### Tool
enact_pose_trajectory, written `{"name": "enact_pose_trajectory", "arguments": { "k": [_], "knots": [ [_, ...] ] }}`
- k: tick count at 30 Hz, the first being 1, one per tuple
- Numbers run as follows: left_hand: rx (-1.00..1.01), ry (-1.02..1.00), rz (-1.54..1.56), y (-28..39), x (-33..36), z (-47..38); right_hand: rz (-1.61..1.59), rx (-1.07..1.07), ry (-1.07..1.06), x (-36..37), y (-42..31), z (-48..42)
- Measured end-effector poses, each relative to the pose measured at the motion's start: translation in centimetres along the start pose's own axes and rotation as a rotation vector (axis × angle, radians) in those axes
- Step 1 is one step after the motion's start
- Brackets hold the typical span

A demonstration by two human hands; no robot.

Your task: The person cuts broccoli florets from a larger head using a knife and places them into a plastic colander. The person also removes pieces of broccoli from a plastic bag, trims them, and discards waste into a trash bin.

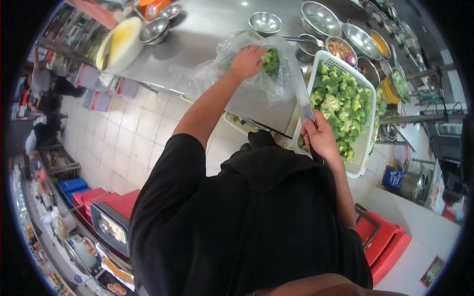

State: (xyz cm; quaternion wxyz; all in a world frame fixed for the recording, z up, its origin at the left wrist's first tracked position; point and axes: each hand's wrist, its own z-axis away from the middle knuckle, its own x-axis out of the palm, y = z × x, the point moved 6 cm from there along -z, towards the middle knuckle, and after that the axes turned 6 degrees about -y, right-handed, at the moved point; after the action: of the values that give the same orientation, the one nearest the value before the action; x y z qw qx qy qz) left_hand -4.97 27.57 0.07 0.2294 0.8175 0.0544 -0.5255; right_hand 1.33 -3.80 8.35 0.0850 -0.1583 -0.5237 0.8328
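Observation:
My left hand [250,62] rests on a clear plastic bag [279,90] on the steel counter, its fingers spread at the bag's opening. Green broccoli [271,61] shows in the bag beside the fingertips; whether the fingers grip anything is hidden. In my right hand [319,135] is a long knife [304,100], its blade pointing away from me along the bag's right side. Right of the knife, a white perforated plastic basket [371,127] holds many cut broccoli florets [342,107], and my right hand is over its near left edge.
Steel bowls [265,23] stand at the counter's back and right. A round cutting board [127,46] with another knife [107,51] lies at the left. Below the counter's edge is another white basket [237,124]. Red plastic stools [387,248] stand behind at right. People [46,81] are far left.

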Motion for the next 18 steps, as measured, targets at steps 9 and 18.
{"name": "enact_pose_trajectory", "arguments": {
  "k": [9,18],
  "knots": [
    [-0.167,-0.304,0.021,0.9,1.1,-2.6,-0.007,0.062,0.011,-1.5,1.6,1.4],
    [-0.002,-0.263,-0.015,-2.1,3.7,-2.2,0.230,-0.006,0.034,-3.1,2.8,2.0]
  ]
}}
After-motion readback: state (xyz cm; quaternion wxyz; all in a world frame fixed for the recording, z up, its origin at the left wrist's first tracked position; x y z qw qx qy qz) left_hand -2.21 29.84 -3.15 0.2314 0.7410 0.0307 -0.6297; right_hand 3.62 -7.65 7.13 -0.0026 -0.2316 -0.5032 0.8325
